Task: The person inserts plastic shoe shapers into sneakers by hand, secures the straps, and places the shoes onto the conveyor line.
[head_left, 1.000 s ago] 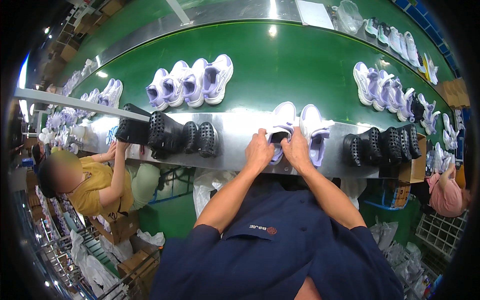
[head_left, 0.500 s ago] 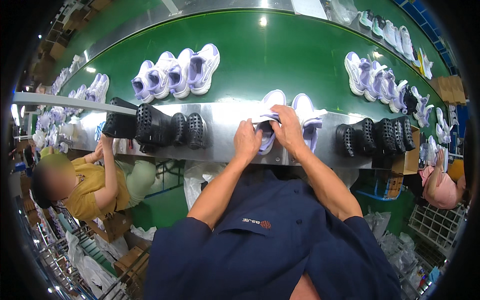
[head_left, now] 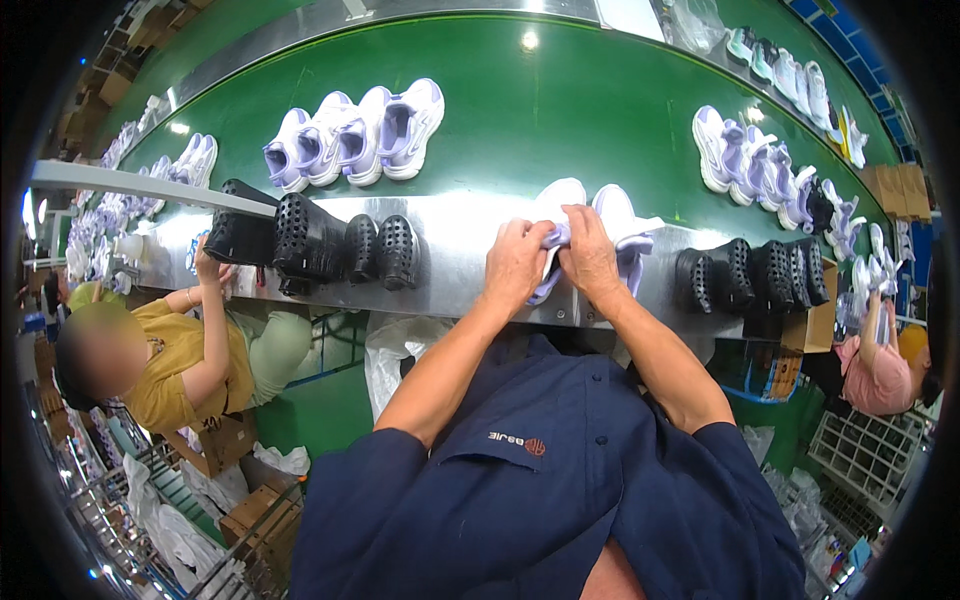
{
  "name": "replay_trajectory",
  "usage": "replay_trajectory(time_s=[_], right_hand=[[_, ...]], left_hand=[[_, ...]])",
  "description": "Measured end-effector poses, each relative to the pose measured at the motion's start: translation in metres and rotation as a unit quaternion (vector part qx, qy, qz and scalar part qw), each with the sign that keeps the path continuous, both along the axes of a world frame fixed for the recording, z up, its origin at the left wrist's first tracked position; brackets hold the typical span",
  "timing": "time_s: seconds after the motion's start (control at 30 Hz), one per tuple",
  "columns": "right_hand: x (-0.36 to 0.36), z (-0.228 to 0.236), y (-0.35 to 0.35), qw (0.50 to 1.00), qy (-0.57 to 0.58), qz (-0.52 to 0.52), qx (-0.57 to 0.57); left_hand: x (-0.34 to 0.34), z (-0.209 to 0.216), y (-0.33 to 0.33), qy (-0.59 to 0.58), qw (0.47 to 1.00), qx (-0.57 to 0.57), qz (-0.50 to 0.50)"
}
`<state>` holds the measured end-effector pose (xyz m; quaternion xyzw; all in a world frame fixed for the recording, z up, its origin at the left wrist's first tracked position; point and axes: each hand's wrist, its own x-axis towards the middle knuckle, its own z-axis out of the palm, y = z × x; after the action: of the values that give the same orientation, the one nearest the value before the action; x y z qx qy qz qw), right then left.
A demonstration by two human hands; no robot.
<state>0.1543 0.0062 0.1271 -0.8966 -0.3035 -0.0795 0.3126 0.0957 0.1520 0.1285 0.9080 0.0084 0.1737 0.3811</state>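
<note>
A white and lavender sneaker [head_left: 559, 196] sits toe-away on the metal ledge in front of me. My left hand [head_left: 516, 264] closes on the left side of its opening, where lavender lining shows by the fingertips. My right hand [head_left: 591, 256] is closed on the other side, its fingers bent over the collar and tongue. Both hands hide most of the sneaker's middle. Its mate, a second sneaker [head_left: 613, 207], stands just to the right, its tongue folded outward and its heel near my right wrist.
Black perforated shoe lasts [head_left: 397, 252] stand left on the metal ledge [head_left: 450, 265], with more black lasts [head_left: 735, 270] right. Beyond, the green belt [head_left: 540, 110] carries sneaker rows [head_left: 372, 135]. A co-worker [head_left: 190, 365] sits left, another [head_left: 875, 355] right. A cardboard box [head_left: 818, 320] stands by the right lasts.
My left hand has shifted right and up, onto the sneaker's opening. The raised tongue flap is now gathered between my hands. The co-worker at the right has raised an arm with shoes near the hand.
</note>
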Motion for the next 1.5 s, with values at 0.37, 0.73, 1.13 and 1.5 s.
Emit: replay_trajectory(time_s=[0.37,0.73,1.13,1.5], right_hand=[[-0.02,-0.009,-0.02,0.952,0.213,-0.177,0.131],[-0.012,-0.007,-0.028,0.93,0.262,-0.208,0.154],[-0.013,0.017,-0.034,0.886,0.455,-0.002,0.084],[-0.035,0.079,-0.041,0.918,0.321,0.184,0.14]], left_hand=[[0.012,-0.021,0.003,0.011,0.996,0.086,0.002],[0.033,0.016,0.001,-0.048,0.861,0.376,-0.339],[-0.004,0.003,0.026,0.556,0.806,-0.171,0.11],[-0.026,0.03,0.038,0.244,0.966,0.045,0.076]])
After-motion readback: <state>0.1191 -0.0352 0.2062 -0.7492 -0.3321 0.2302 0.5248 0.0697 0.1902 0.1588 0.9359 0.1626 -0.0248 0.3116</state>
